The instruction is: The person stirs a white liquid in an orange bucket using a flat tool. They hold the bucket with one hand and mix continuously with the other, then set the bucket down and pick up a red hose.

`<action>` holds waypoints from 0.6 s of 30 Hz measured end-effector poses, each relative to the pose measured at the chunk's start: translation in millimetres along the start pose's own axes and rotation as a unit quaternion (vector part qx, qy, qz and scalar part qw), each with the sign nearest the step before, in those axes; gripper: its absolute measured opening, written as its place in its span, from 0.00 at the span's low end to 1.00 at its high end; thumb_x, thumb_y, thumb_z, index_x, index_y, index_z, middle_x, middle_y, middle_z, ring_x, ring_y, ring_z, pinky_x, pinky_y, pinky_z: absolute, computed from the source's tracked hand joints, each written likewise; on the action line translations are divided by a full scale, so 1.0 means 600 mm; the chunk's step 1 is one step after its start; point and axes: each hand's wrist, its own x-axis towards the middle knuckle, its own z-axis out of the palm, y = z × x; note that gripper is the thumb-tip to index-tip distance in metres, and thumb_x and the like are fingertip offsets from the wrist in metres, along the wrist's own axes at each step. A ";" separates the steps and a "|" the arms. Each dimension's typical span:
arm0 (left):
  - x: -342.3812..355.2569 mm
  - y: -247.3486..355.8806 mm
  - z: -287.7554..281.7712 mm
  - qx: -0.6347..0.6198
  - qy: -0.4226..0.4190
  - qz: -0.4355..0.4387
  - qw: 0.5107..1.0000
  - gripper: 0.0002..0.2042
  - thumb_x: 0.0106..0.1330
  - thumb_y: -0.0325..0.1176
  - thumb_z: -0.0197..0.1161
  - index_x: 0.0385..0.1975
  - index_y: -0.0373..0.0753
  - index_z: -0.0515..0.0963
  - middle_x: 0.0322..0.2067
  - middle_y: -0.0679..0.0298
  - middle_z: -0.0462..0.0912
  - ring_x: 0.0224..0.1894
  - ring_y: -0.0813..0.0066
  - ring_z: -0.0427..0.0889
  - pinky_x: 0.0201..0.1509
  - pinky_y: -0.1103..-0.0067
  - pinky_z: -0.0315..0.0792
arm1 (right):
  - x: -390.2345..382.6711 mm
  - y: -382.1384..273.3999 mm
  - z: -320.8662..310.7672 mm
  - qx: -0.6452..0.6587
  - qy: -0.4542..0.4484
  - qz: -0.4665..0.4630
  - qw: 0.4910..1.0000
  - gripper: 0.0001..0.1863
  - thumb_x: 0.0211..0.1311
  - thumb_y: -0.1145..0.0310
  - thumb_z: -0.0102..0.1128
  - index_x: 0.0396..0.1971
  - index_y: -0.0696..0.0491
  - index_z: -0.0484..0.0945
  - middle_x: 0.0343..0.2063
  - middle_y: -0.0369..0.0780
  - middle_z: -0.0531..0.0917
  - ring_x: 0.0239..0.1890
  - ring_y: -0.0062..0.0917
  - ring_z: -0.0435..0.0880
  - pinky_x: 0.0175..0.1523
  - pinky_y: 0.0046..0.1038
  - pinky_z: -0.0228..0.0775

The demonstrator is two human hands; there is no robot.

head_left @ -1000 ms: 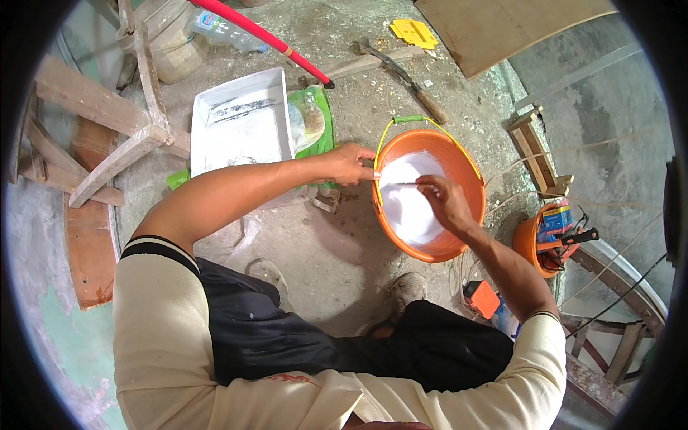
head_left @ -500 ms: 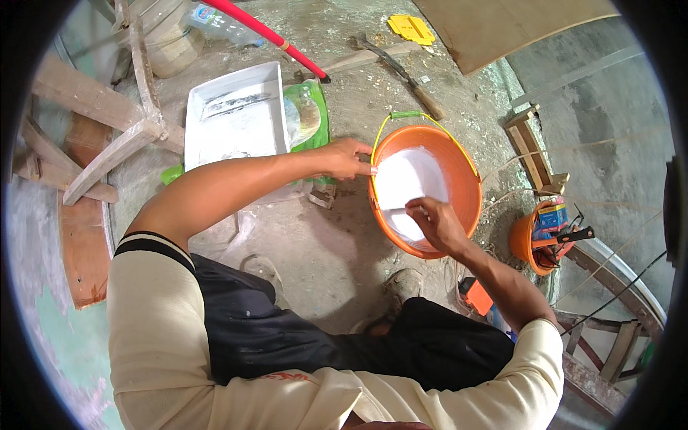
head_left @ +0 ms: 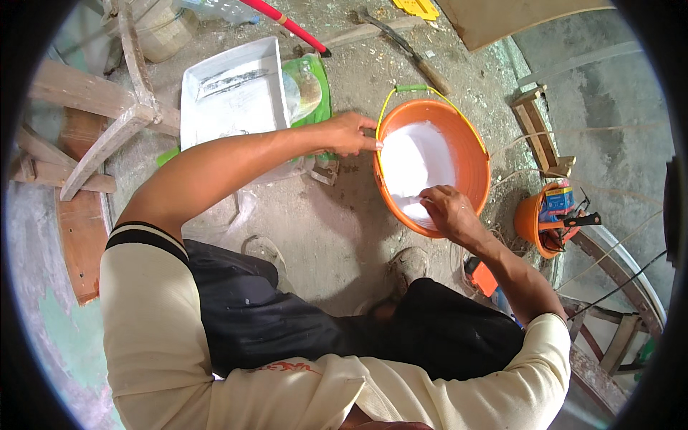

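Observation:
An orange bucket (head_left: 469,172) stands on the floor in front of me, its yellow wire handle tipped toward the far side. White material (head_left: 417,156), smooth and bright, lies inside it; whether paste or liquid I cannot tell. My left hand (head_left: 352,135) grips the bucket's left rim, thumb on the edge. Over the near part of the opening, my right hand (head_left: 451,213) has its fingers pinched together just above the white material. Anything held in that pinch is too small or hidden to name.
A white paint tray (head_left: 271,86) lies at left, partly over a green bag (head_left: 322,89). Beyond are a red pole (head_left: 290,27) and a wooden-handled blade (head_left: 430,75). A smaller orange bucket of tools (head_left: 527,222) stands at right. A wooden frame (head_left: 82,93) is far left.
The whole view has shifted slightly, so the bucket appears higher and farther right. My right hand has turned a little over the bucket; my left hand keeps its hold on the rim.

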 end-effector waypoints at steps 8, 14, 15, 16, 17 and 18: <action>-0.006 0.011 -0.005 -0.002 -0.008 -0.004 1.000 0.29 0.73 0.50 0.70 0.72 0.49 0.77 0.30 0.73 0.73 0.35 0.80 0.80 0.37 0.79 0.77 | 0.102 0.049 -0.003 0.135 0.090 0.066 0.985 0.11 0.74 0.70 0.65 0.52 0.57 0.85 0.41 0.48 0.91 0.40 0.35 0.92 0.45 0.36 0.82; -0.009 0.008 -0.005 -0.005 -0.008 0.001 1.000 0.30 0.72 0.50 0.71 0.72 0.49 0.77 0.31 0.73 0.73 0.35 0.80 0.80 0.38 0.79 0.77 | 0.070 0.103 -0.024 -0.042 0.108 -0.029 0.993 0.11 0.69 0.74 0.66 0.49 0.57 0.85 0.44 0.48 0.90 0.44 0.47 0.90 0.50 0.40 0.83; -0.010 0.011 -0.004 -0.005 -0.009 0.000 1.000 0.29 0.72 0.50 0.71 0.71 0.49 0.77 0.31 0.73 0.73 0.35 0.80 0.80 0.38 0.79 0.77 | 0.045 0.092 -0.021 -0.053 0.105 -0.042 0.992 0.11 0.68 0.75 0.66 0.48 0.57 0.85 0.44 0.48 0.90 0.45 0.48 0.90 0.51 0.41 0.83; -0.010 0.015 -0.004 -0.004 -0.010 0.000 1.000 0.29 0.72 0.50 0.71 0.71 0.49 0.77 0.31 0.73 0.73 0.35 0.80 0.80 0.39 0.79 0.77 | 0.025 0.075 -0.014 -0.029 0.065 -0.006 0.997 0.08 0.70 0.73 0.65 0.44 0.60 0.86 0.45 0.49 0.89 0.49 0.48 0.88 0.56 0.44 0.82; -0.010 0.017 -0.003 -0.003 -0.010 -0.001 1.000 0.29 0.72 0.50 0.71 0.71 0.49 0.78 0.31 0.73 0.72 0.35 0.80 0.80 0.39 0.79 0.77 | 0.008 0.062 -0.002 0.007 0.041 0.023 0.999 0.09 0.70 0.72 0.66 0.45 0.58 0.86 0.45 0.50 0.89 0.49 0.48 0.89 0.55 0.44 0.83; -0.009 0.015 -0.003 -0.006 -0.007 -0.001 1.000 0.28 0.72 0.50 0.71 0.70 0.49 0.78 0.31 0.73 0.73 0.35 0.80 0.80 0.39 0.79 0.77 | -0.003 0.036 0.005 0.009 0.033 0.018 0.999 0.10 0.70 0.70 0.67 0.46 0.58 0.86 0.45 0.50 0.90 0.47 0.47 0.89 0.53 0.44 0.83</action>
